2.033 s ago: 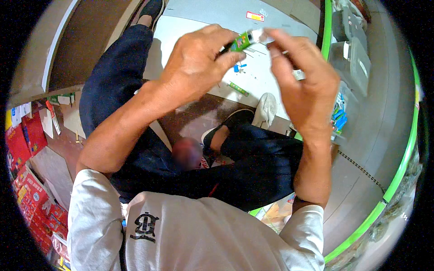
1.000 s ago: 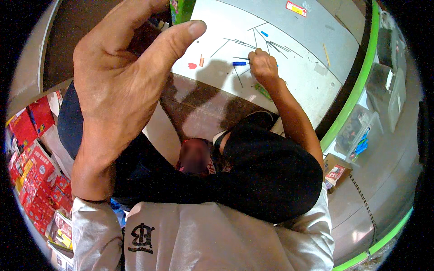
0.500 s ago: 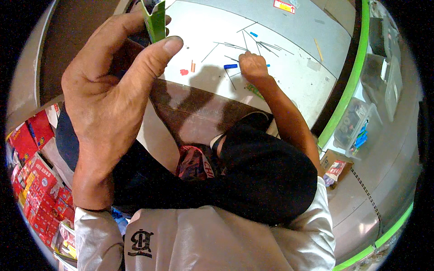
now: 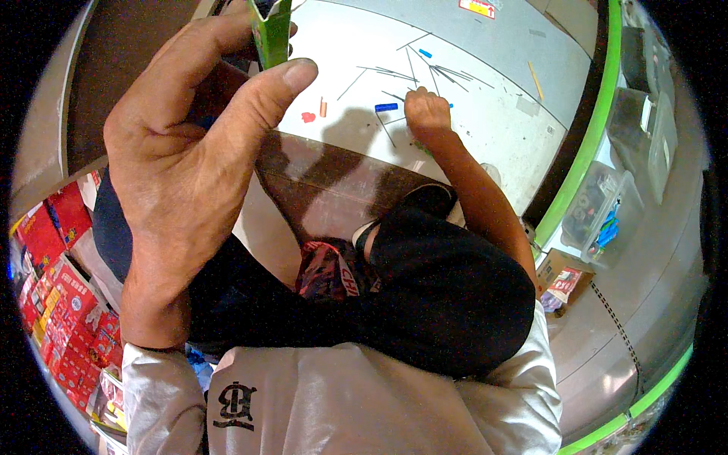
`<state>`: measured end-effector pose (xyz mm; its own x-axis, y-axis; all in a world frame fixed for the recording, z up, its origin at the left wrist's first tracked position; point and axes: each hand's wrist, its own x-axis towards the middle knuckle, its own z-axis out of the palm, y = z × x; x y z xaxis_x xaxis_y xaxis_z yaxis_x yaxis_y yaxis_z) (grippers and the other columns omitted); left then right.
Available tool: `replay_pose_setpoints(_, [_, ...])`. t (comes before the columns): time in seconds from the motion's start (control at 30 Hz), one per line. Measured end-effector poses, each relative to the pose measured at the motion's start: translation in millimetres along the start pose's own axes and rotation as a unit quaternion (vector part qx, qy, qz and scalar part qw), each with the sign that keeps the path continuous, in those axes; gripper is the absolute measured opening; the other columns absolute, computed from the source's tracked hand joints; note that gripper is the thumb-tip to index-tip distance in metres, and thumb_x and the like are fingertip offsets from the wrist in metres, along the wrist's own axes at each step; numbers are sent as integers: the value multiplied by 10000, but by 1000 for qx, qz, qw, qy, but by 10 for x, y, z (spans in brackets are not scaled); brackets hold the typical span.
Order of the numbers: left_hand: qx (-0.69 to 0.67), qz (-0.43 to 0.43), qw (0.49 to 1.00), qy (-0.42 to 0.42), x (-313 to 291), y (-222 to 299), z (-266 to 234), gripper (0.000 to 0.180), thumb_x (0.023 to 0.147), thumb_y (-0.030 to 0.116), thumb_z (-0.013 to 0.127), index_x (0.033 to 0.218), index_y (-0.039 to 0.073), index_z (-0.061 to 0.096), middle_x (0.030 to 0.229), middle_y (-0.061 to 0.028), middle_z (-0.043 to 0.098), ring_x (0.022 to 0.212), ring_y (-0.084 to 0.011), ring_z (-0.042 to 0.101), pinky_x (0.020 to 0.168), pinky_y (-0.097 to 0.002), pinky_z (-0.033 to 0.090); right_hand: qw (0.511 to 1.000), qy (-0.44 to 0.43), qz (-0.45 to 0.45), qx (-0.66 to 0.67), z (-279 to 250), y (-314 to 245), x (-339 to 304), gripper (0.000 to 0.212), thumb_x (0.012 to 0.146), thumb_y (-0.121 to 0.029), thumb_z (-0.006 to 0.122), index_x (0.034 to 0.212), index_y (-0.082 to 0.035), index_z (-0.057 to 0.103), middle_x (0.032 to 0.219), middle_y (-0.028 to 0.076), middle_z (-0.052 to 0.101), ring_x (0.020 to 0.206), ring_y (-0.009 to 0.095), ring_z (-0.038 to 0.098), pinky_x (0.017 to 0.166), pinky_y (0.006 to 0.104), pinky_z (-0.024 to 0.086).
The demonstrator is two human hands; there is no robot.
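Head view: left hand [image 4: 178, 152] holds green box [image 4: 274, 36] raised, right hand [image 4: 428, 112] outstretched.

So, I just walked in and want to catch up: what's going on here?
A person's left hand holds a green box near the top of the view. The right hand is curled down at the white board, beside thin dark sticks; what, if anything, it grips is hidden. A blue piece lies just left of that hand, with an orange piece and a red piece farther left.
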<state>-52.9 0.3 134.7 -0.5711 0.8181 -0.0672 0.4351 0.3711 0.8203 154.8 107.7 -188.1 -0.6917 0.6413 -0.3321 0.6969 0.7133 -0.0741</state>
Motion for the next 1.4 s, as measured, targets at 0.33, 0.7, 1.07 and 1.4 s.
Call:
replay_pose_setpoints(0.33, [4,4,1000,-11,-2,74,74,260,895,142,745,1124,27,707,864,36,662,714,-49,542,614,-185,399,999,-43,17,-3,-68,-43,30,72,808,-76,665,857,-41,704,906,168,692,829,281,714,682,398,573])
replay_pose_setpoints(0.7, [-15,3,999,-31,-19,152,34,268,882,133,754,1110,0,708,900,-14,691,747,-82,584,665,-210,453,999,37,6,4,44,4,-83,139,726,-67,749,833,-35,666,853,162,664,760,282,707,644,391,573])
replay_pose_setpoints(1.07, [52,-32,998,-25,-49,123,27,274,871,145,767,1102,6,718,893,-12,701,741,-83,604,660,-210,469,984,165,-63,-15,193,63,-68,87,685,-43,711,701,-57,627,686,123,610,628,246,674,521,365,538])
replay_pose_setpoints(1.4, [43,7,999,-31,-51,127,54,265,875,118,762,1110,7,715,867,-10,691,736,-85,602,662,-213,472,986,157,-43,-28,257,-27,-102,53,710,-82,689,713,-76,636,703,114,637,609,240,663,525,359,537])
